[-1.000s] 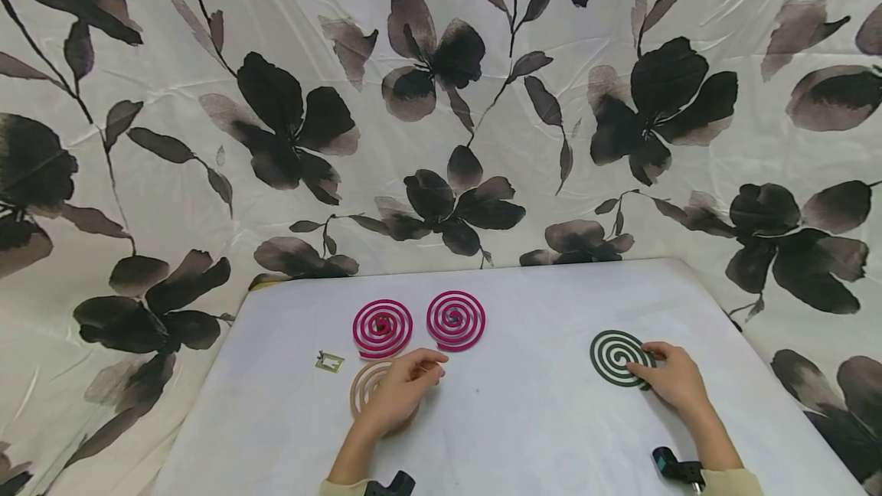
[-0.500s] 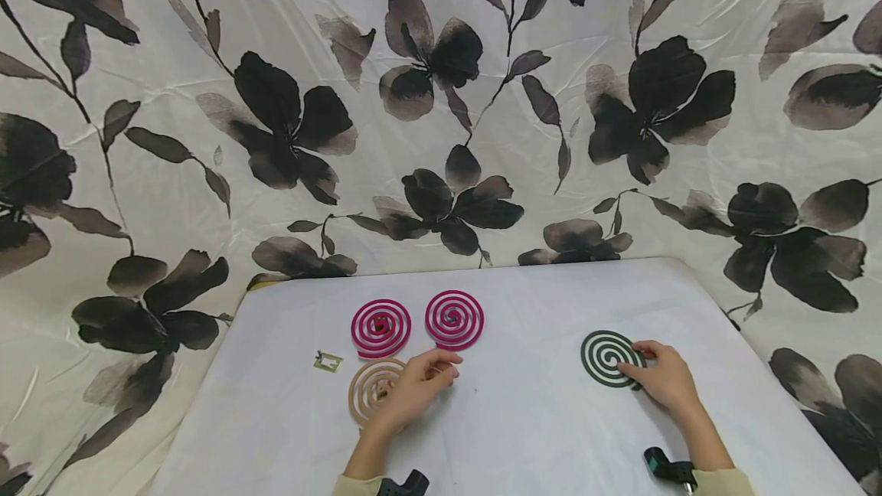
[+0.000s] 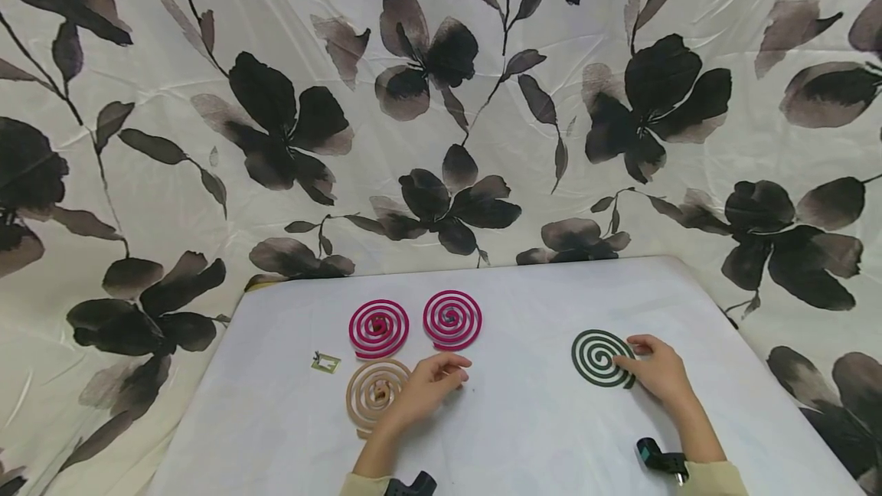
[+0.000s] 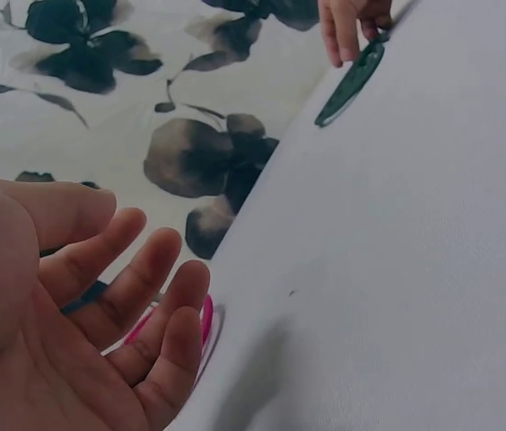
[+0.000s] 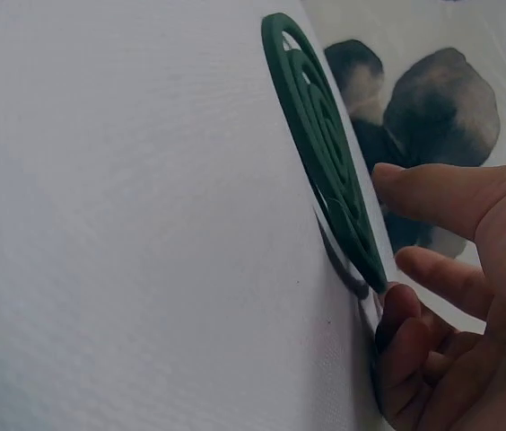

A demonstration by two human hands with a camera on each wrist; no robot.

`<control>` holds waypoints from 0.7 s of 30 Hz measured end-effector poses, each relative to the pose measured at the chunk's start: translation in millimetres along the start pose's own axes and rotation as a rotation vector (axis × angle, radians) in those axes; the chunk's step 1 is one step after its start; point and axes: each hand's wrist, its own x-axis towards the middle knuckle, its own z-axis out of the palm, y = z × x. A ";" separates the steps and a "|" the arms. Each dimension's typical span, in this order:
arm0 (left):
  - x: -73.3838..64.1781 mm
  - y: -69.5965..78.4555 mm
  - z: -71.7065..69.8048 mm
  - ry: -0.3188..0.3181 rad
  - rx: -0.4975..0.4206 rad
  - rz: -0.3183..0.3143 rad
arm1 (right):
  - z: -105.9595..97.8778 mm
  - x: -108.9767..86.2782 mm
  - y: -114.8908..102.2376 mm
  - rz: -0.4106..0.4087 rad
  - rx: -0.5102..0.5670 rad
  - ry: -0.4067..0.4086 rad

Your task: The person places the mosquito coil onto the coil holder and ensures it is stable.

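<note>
My right hand point(image 3: 664, 373) is at the right edge of a dark green mosquito coil point(image 3: 598, 358), its thumb over the rings and other fingers at the rim. In the right wrist view the green coil point(image 5: 325, 153) casts a shadow beside its lower end; the exact finger contact is partly hidden. My left hand point(image 3: 427, 396) holds nothing; in the left wrist view its fingers point(image 4: 159, 260) bend loosely. It covers the right side of a tan coil point(image 3: 361, 393). Behind lie two magenta coils, one on the left point(image 3: 379, 329) and one on the right point(image 3: 452, 320).
A small pale-green metal piece with a rectangular opening point(image 3: 325, 362) lies left of the coils. All rest on a white-covered table point(image 3: 524, 435). A floral cloth point(image 3: 537, 98) hangs behind the table's far edge.
My right hand and the green coil have shifted left together. The left hand has moved right, uncovering more of the tan coil. The magenta coils stay in place.
</note>
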 end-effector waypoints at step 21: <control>37.8 -17.1 51.7 0.007 -0.307 -0.205 | 2.9 0.3 -2.0 0.036 0.078 0.006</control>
